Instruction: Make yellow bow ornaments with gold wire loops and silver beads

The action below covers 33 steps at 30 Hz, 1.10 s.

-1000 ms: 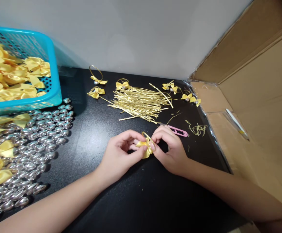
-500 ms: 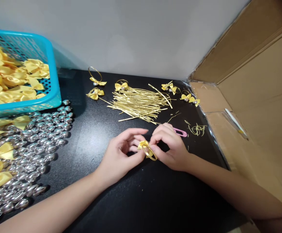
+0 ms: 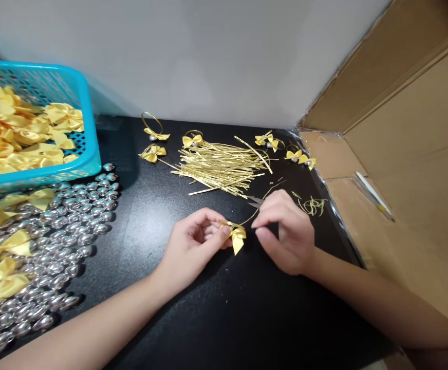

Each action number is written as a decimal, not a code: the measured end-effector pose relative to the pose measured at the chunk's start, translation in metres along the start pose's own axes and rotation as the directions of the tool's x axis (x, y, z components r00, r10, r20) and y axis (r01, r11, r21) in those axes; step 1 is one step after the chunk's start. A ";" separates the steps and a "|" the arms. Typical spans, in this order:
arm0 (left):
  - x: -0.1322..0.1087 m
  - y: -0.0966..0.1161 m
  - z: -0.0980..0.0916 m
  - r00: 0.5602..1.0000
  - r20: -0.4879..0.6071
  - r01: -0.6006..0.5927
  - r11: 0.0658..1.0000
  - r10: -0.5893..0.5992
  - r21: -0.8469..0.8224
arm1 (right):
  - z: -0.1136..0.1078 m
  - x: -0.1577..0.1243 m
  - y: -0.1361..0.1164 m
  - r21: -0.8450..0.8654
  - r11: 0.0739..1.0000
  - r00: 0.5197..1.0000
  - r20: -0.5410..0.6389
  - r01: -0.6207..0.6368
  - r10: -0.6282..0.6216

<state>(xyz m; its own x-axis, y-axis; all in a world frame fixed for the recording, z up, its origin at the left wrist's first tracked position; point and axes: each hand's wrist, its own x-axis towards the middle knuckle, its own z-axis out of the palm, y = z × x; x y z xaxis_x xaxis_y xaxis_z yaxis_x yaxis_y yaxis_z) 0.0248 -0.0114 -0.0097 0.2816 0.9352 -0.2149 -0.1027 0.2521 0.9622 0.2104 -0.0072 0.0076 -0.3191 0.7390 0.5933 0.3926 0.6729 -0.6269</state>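
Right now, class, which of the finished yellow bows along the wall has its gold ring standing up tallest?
The leftmost bow, nearest the blue basket: its gold ring rises clearly above it, while the other bows' rings look lower or flatter.

Text: none can be read
Labels: none on the basket (image 3: 89,154) far left
Brands: none on the cardboard box (image 3: 412,128) at right
Numbers: none

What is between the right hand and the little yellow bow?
Only a thin gold wire, running from the yellow bow toward the right hand. The left hand pinches the bow; a small gap of bare black table separates bow and right hand.
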 end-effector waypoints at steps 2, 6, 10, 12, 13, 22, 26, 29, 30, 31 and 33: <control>0.000 -0.001 0.000 1.000 -0.002 -0.014 1.000 0.014 0.005 | 0.002 -0.001 -0.005 -0.112 0.989 0.996 0.024 0.092 -0.090; 0.000 -0.006 -0.001 0.999 -0.002 -0.034 0.999 0.034 -0.002 | 0.010 -0.004 -0.007 -0.342 0.939 0.993 0.097 -0.032 0.069; 0.000 -0.007 -0.002 1.000 0.004 -0.030 0.999 0.030 -0.018 | 0.012 -0.006 -0.002 -0.320 0.944 0.977 0.162 -0.080 0.138; 0.000 -0.006 -0.002 1.000 -0.002 -0.024 1.000 0.024 -0.018 | 0.012 -0.007 0.000 -0.313 0.947 0.982 0.142 -0.072 0.122; 0.000 -0.006 -0.002 1.000 -0.009 -0.021 1.000 0.021 -0.009 | 0.012 -0.007 0.000 -0.312 0.948 0.987 0.121 -0.068 0.110; 0.000 -0.003 0.000 0.998 -0.054 -0.030 0.999 0.032 0.037 | 0.006 0.002 -0.001 0.022 0.958 0.955 0.087 -0.286 0.283; 0.001 -0.003 0.001 0.998 -0.058 -0.034 0.999 0.035 0.020 | 0.001 0.004 -0.001 0.078 0.986 0.989 0.044 -0.146 0.143; 0.001 -0.004 0.002 0.996 -0.070 -0.047 0.999 0.048 0.014 | 0.000 0.002 -0.002 -0.063 0.989 0.991 0.035 0.135 -0.133; 0.001 -0.004 0.002 0.996 -0.070 -0.055 0.998 0.056 0.012 | 0.001 0.001 -0.002 -0.136 0.974 0.983 0.054 0.182 -0.176; 0.001 -0.004 0.002 0.996 -0.066 -0.064 0.998 0.064 0.010 | 0.001 0.000 -0.002 -0.208 0.959 0.981 0.078 0.193 -0.180; 0.001 -0.003 0.001 0.996 -0.049 -0.074 0.997 0.075 0.012 | 0.003 -0.002 -0.001 -0.319 0.936 0.987 0.119 0.145 -0.112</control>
<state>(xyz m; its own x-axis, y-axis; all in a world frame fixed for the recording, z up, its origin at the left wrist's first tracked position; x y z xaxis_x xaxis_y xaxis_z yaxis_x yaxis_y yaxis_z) 0.0266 -0.0118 -0.0130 0.2260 0.9624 -0.1504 -0.1122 0.1791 0.9774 0.2080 -0.0092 0.0052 -0.4617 0.6575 0.5955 0.5969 0.7268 -0.3397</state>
